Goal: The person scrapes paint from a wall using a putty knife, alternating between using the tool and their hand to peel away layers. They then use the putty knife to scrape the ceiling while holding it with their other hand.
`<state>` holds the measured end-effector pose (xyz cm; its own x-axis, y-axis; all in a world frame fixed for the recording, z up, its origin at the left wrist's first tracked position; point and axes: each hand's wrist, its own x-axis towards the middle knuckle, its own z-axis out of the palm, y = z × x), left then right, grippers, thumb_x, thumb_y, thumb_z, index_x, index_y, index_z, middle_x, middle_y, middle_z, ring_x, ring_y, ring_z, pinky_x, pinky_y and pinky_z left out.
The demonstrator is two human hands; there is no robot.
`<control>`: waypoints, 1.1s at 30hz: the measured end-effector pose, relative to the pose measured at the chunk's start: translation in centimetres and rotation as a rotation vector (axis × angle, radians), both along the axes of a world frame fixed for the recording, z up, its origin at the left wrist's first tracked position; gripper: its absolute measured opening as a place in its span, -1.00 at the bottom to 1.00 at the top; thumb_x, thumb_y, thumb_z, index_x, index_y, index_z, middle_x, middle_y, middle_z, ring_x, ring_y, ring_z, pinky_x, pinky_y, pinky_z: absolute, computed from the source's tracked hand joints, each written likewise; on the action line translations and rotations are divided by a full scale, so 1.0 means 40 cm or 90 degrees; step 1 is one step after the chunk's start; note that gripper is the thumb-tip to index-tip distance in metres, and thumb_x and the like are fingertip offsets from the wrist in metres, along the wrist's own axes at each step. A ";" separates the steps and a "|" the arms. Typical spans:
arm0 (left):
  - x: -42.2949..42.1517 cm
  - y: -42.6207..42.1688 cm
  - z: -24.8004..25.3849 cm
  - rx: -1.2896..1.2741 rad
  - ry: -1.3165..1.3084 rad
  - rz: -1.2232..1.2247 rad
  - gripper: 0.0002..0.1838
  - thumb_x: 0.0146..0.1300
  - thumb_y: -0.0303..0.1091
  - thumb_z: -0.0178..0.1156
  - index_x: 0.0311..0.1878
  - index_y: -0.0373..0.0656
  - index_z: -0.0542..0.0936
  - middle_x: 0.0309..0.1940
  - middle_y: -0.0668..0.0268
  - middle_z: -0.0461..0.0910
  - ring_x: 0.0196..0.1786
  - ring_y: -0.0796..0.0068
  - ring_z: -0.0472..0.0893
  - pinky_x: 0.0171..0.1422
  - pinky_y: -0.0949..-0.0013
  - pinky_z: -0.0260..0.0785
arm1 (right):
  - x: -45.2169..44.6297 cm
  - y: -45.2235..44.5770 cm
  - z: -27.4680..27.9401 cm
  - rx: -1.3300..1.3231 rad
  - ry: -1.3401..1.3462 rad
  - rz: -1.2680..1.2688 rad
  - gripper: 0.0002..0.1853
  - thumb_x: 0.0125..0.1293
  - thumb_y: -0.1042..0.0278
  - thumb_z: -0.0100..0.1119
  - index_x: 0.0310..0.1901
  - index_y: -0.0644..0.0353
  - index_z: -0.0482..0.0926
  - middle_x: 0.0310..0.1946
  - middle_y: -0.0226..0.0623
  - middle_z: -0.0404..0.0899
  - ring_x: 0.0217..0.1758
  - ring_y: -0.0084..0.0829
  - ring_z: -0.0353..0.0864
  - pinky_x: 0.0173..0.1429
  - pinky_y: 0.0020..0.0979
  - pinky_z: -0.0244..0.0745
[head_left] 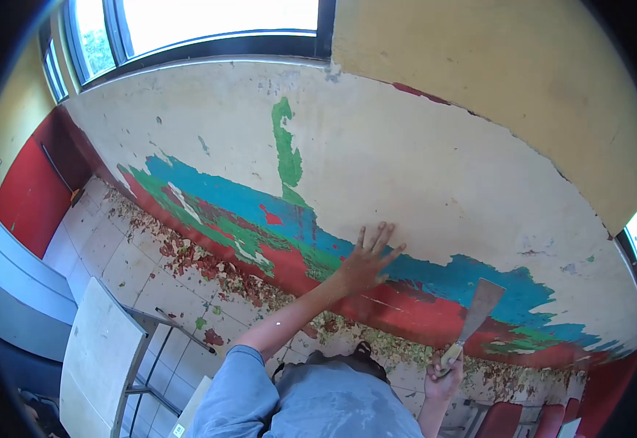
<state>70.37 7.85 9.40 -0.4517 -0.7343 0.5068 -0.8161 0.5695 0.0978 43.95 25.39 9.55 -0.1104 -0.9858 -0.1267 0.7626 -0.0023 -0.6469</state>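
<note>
Fingers (393, 253) of the left hand (366, 269) are splayed wide at the centre of the frame, holding nothing. Its palm faces the wall (420, 175) and seems to lie flat on it, about where the pale area meets ragged blue paint (245, 197); spread like that, the hand is probably bracing the body or feeling the finish (contact itself is hard to confirm from above). At lower right of centre, the right hand (442, 383) has its fingers curled closed around the handle (451, 354) of a scraper (479, 306). The broad blade points up the frame, away from the knuckles, likely to put the edge clear of skin; whether it touches the wall I cannot tell. Red paint (413, 321) runs below the blue. Paint flakes (190, 259) litter the tiled floor (88, 219) along the wall's foot, presumably because loose bits fall straight down. A white panel (99, 365) stands at lower left, well apart from both hands.
</note>
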 end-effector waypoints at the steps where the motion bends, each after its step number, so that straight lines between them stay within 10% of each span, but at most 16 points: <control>1: -0.007 0.016 0.003 0.009 0.005 -0.017 -0.14 -0.11 -0.15 0.25 0.31 0.09 0.09 0.34 -0.02 -0.16 0.39 -0.03 -0.17 0.30 -0.29 -0.26 | 0.003 -0.001 0.004 -0.002 0.002 -0.014 -0.58 -0.03 0.46 -0.04 -0.03 0.16 0.32 -0.24 -0.33 0.41 -0.55 -0.54 0.30 -0.72 -0.65 0.16; 19: -0.349 0.056 0.059 -0.012 0.185 -0.265 -0.42 0.07 -0.19 0.12 0.20 -0.03 0.29 0.29 -0.01 -0.01 0.36 0.00 -0.05 0.32 -0.25 -0.30 | -0.127 0.142 0.056 0.106 0.414 -0.499 -0.65 0.04 0.59 0.16 -0.08 0.35 0.44 -0.36 -0.31 0.52 -0.40 -0.55 0.51 -0.30 -0.57 0.42; 33: -0.416 -0.087 0.234 -0.271 0.150 -0.167 -0.49 -0.02 -0.29 0.18 0.09 -0.05 0.41 0.25 0.08 0.15 0.33 0.03 0.08 0.34 -0.13 -0.19 | -0.325 -0.050 0.153 -0.138 0.296 -0.323 -0.75 0.15 0.54 -0.04 -0.11 0.21 0.28 -0.45 -0.35 0.39 -0.49 -0.50 0.37 -0.40 -0.41 0.36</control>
<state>53.74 4.39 18.76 -0.4310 -0.3202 0.8436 -0.6250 0.7803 -0.0232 30.95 23.39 15.67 -0.5565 -0.7962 0.2373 0.2797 -0.4485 -0.8489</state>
